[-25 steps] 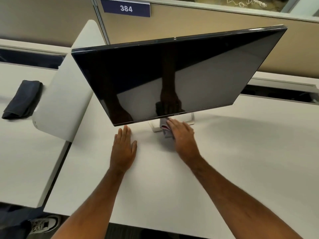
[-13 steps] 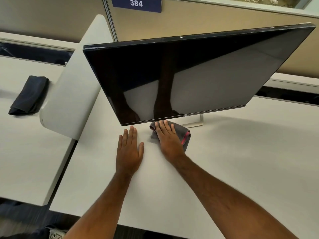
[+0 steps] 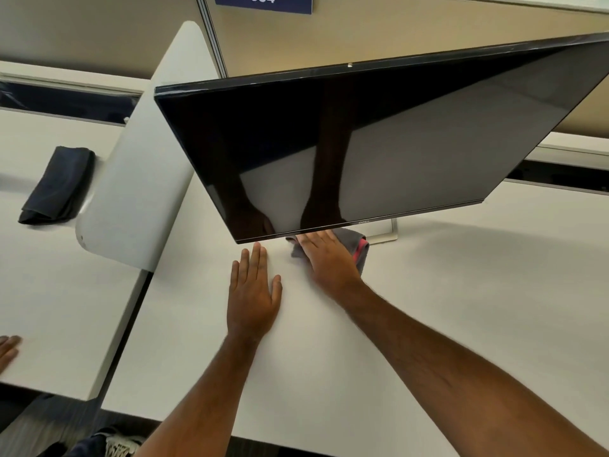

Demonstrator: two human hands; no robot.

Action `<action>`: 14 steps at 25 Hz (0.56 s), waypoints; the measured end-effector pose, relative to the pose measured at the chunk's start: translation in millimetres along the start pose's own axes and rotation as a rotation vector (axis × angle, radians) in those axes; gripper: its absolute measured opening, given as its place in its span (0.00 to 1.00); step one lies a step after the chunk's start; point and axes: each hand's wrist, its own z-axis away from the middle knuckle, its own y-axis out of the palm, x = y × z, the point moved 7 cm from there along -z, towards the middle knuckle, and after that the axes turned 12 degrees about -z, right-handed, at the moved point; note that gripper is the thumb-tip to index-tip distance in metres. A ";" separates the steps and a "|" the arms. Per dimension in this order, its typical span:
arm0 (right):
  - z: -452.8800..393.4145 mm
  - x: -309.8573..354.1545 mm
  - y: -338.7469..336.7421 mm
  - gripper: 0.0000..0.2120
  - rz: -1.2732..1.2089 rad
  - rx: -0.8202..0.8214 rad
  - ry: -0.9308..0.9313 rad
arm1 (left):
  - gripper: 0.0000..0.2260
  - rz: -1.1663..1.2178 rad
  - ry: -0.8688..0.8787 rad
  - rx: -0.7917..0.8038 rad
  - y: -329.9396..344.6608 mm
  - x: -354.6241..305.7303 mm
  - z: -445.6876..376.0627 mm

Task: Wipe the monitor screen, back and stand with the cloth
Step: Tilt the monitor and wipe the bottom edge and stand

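Note:
A large black monitor (image 3: 379, 150) with a dark, glossy screen leans toward me over the white desk (image 3: 461, 308). Its silver stand base (image 3: 384, 234) peeks out below the bottom edge. My right hand (image 3: 329, 258) lies flat on a grey cloth with a red edge (image 3: 357, 250), pressing it on the desk just under the screen's lower edge, left of the stand base. My left hand (image 3: 253, 291) rests flat on the desk beside it, fingers spread, holding nothing. The monitor's back is hidden.
A white rounded divider panel (image 3: 138, 166) separates this desk from the one on the left, where a folded dark cloth (image 3: 59, 186) lies. Another person's fingers (image 3: 8, 349) show at the far left edge. Beige partition walls (image 3: 395, 28) stand behind.
My right hand slid the cloth left from the stand base and pulled it slightly toward me. My left hand stayed flat on the desk. The view shifted.

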 end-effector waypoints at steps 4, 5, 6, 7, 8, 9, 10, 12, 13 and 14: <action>38.5 -30.7 1.5 0.31 0.120 0.123 -0.173 | 0.32 -0.002 -0.003 0.011 0.5 0.0 0.2; 46.2 -40.1 -1.1 0.32 0.148 0.154 -0.170 | 0.32 0.004 -0.003 0.011 0.6 -0.1 0.4; 52.5 -50.7 -6.5 0.33 0.171 0.157 -0.162 | 0.32 0.009 -0.003 0.009 0.3 0.2 0.2; 58.1 -62.6 -13.2 0.34 0.185 0.155 -0.144 | 0.32 0.011 -0.002 0.008 0.0 0.5 0.5; 63.0 -76.0 -21.7 0.34 0.183 0.149 -0.119 | 0.32 0.011 0.000 0.005 -0.3 0.0 0.8; 66.7 -88.9 -31.4 0.34 0.175 0.140 -0.091 | 0.31 0.012 0.003 0.001 -0.6 -0.8 0.7; 69.0 -97.8 -42.7 0.34 0.169 0.113 -0.069 | 0.31 0.012 0.004 -0.001 -0.9 -1.1 1.0; 71.7 -110.7 -73.9 0.30 0.123 0.020 0.006 | 0.31 0.009 0.003 -0.002 -0.9 -1.0 1.4; 72.2 -112.7 -90.5 0.27 0.095 -0.038 0.045 | 0.31 0.008 0.002 -0.002 -0.6 -0.5 1.5; 71.8 -117.2 -100.9 0.24 0.085 -0.092 0.081 | 0.31 0.009 0.002 -0.003 -0.6 -0.1 1.0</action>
